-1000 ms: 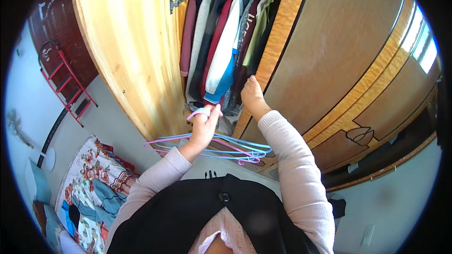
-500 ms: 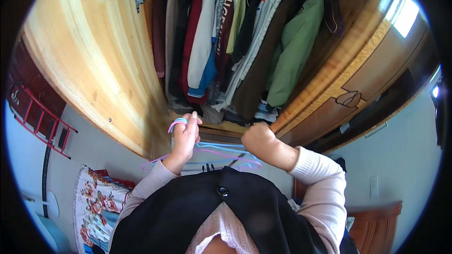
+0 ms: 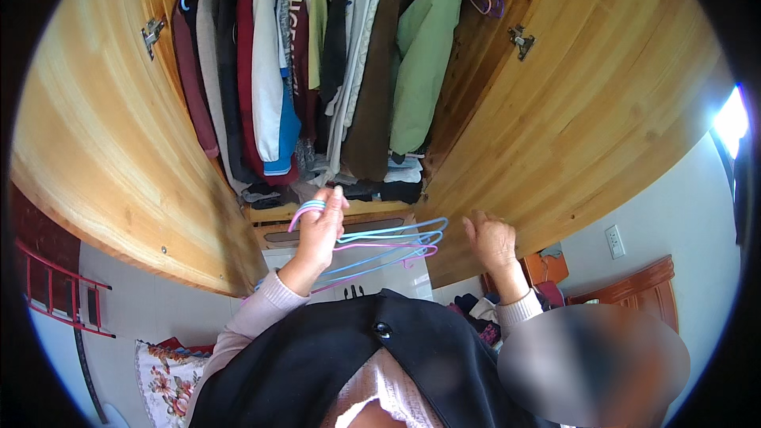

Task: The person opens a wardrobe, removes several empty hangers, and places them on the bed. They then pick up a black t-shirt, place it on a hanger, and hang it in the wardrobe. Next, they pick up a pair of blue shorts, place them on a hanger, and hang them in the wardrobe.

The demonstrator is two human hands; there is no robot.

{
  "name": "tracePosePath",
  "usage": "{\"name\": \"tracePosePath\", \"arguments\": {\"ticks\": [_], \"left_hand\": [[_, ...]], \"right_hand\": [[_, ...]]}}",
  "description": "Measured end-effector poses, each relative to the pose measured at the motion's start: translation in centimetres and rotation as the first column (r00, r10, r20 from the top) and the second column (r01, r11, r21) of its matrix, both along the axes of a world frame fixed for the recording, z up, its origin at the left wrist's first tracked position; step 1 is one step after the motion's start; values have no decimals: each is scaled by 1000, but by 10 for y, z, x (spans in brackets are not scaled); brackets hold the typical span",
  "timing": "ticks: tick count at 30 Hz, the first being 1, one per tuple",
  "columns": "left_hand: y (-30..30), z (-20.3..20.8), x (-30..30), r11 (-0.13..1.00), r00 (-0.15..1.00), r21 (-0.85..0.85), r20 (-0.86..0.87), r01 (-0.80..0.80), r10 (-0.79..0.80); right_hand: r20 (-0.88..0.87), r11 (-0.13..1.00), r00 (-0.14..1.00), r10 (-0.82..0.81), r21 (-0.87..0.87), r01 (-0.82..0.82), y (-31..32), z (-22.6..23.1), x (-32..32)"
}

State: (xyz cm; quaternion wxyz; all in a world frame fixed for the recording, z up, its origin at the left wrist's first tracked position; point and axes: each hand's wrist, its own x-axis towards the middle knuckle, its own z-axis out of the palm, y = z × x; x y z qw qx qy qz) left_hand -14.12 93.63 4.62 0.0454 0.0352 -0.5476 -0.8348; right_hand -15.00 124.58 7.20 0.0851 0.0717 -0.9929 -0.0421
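Note:
My left hand [image 3: 319,234] is closed around a bunch of blue and pink clothes hangers [image 3: 311,205]. Their hooks stick out on the left of the fist, and their bodies spread out to the right, below the wardrobe's sill. My right hand [image 3: 491,239] is beside the inner face of the right wardrobe door [image 3: 587,111]. Its thumb stands apart from the fingers, and it holds nothing that I can see. Ahead, a row of clothes hangs in the wardrobe, with a green jacket [image 3: 426,55] at the right end.
The left wardrobe door [image 3: 103,135] stands wide open. Folded clothes [image 3: 404,170] lie on the wardrobe floor. Bare hangers [image 3: 496,4] hang right of the jacket. A red metal rack [image 3: 63,285] and a floral cloth [image 3: 168,380] are at left, a wooden headboard [image 3: 634,293] at right.
The right wardrobe door has swung wide open to the right, and my right hand has moved right and loosened from a fist. My left hand still grips the hangers. The view has turned right.

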Motion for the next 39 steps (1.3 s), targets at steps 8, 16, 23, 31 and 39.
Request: {"name": "tracePosePath", "arguments": {"ticks": [8,16,23,31,39], "left_hand": [[82,60,-44,896,893,-318,-225,311,-390],[153,163,-72,644,565,-762,-562,-69,-604],[214,208,-58,592,165,-730,-666,-341,-727],[214,237,-125,578,30,-757,-615,-305,-788],[174,223,-185,837,92,-432,-899,-336,-427]], "right_hand": [[176,535,687,705,-767,-353,-7,8,-64],[166,255,484,859,-959,-124,19,35,-49],[-185,-258,982,35,-951,-170,47,-34,-61],[-633,359,773,42,-712,-603,44,-28,-105],[-701,483,713,-22,-632,-607,-5,15,-160]]}}
